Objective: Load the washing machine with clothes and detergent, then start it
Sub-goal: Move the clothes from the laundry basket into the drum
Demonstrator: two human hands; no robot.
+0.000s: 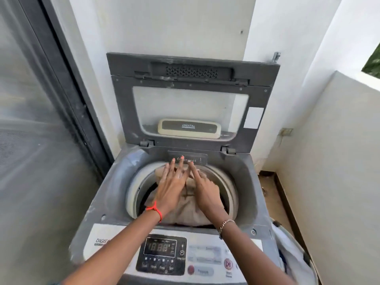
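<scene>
A big glass door (30, 120) with a dark frame (67, 79) stands on the left. White walls (174, 23) rise behind. A low white wall (333, 151) runs along the right side. Green leaves (373, 62) peek over it. A small tap (276, 56) sticks out up high. The floor (273, 194) below is brown.

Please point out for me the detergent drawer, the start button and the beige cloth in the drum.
Detergent drawer (197, 160): head view, on its labelled front face.
Start button (228, 264): head view, on the round red button's middle.
Beige cloth (185, 212): head view, on the bare fabric between the two wrists.
</scene>
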